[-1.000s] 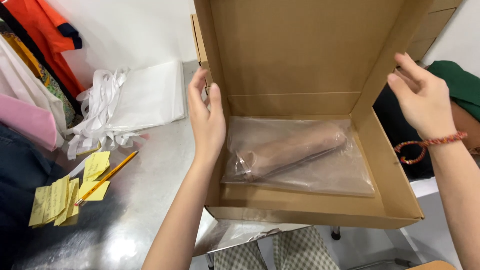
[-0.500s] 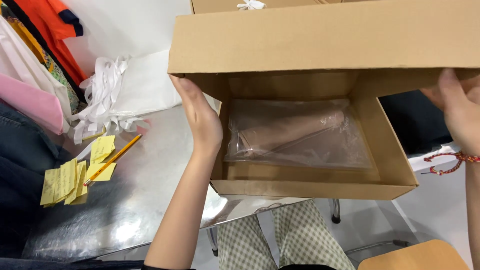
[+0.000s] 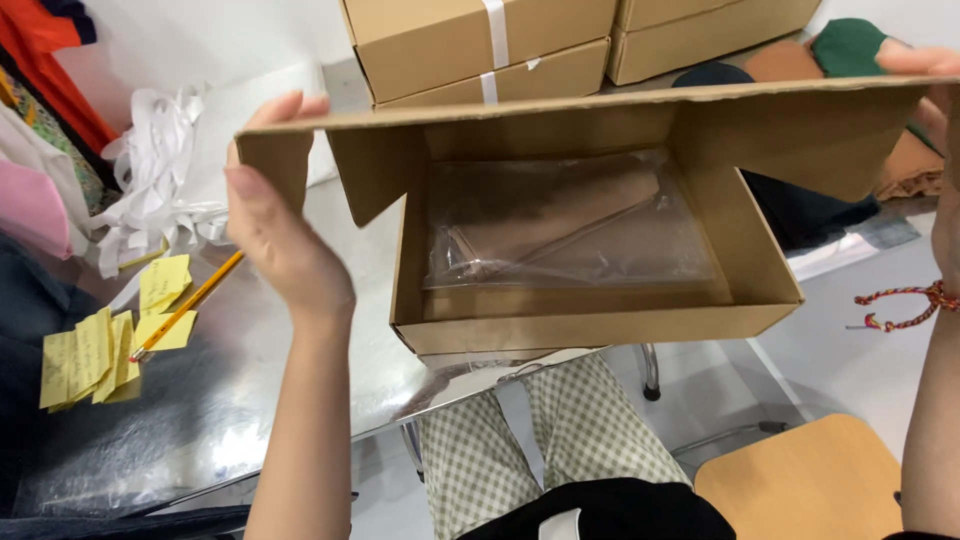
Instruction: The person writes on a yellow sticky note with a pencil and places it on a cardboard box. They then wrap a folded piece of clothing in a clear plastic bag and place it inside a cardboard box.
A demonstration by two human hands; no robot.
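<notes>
Holding cardboard box [image 3: 600, 325] lid w/ 2 hands (left hand [image 3: 285, 235], right hand [image 3: 935, 150]).

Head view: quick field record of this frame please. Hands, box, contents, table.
left hand: grips the left end of the lid
right hand: at the lid's right end, mostly out of frame
cardboard box: open, lid half lowered, on the metal table edge
contents: brown item in clear plastic bag, lying flat
table left: yellow sticky notes, pencil, white plastic strips
behind: stacked closed boxes
</notes>
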